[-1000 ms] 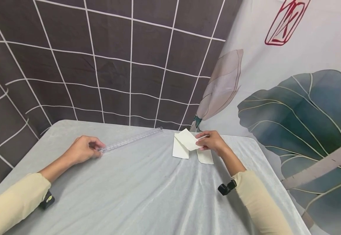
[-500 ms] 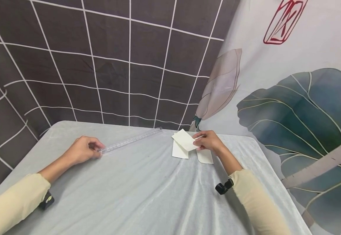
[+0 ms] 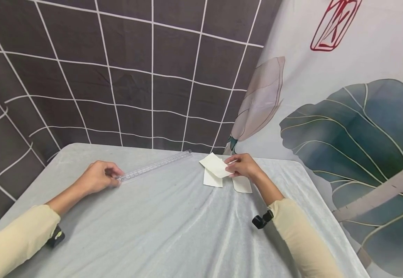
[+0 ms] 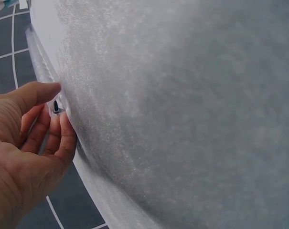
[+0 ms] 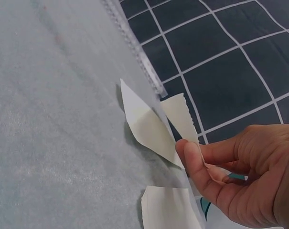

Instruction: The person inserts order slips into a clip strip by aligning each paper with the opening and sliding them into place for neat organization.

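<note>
At the left of the head view my left hand (image 3: pixel 100 177) pinches the near end of a long, narrow clear plastic strip (image 3: pixel 154 166), which slants toward the back edge of the table. The left wrist view shows the strip's end (image 4: pixel 57 102) between thumb and fingertips, with a small dark mark there. My right hand (image 3: pixel 244 168) pinches a cream paper piece (image 3: pixel 216 165) by its right end. In the right wrist view this held paper (image 5: pixel 180 114) has a jagged edge. Beneath it lie a second paper piece (image 3: pixel 212 180) and, to the right, a third (image 3: pixel 242 185).
A pale grey velvety cloth (image 3: pixel 160 224) with soft folds covers the table. Behind it hangs a dark cloth with white grid lines (image 3: pixel 135 85). A white curtain with a leaf print (image 3: pixel 354 139) hangs at the right. Small black cameras sit at both wrists.
My right hand has shifted slightly left, carrying its paper piece further over the left one on the table. The left hand and the plastic strip stay in place.
</note>
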Tool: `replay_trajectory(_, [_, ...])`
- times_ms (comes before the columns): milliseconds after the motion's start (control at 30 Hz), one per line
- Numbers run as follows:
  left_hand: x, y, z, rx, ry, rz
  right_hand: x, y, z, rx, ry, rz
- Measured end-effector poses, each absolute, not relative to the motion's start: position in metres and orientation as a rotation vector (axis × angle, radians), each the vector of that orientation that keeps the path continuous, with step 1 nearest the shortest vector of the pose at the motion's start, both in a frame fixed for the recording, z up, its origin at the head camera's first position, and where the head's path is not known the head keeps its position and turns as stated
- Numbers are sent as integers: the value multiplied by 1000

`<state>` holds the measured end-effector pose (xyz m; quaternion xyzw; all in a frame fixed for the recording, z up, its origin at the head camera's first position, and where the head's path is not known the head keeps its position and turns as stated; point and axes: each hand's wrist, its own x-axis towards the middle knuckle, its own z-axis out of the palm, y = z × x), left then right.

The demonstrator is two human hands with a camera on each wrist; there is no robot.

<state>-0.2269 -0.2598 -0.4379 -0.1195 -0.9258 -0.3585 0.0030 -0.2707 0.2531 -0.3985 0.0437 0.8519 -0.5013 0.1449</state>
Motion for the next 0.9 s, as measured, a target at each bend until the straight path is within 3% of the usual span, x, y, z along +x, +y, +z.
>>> replay_trajectory(900, [-226,-260,-436,-392,-2903,-1094,-276,231,-404,122,2437,-1458])
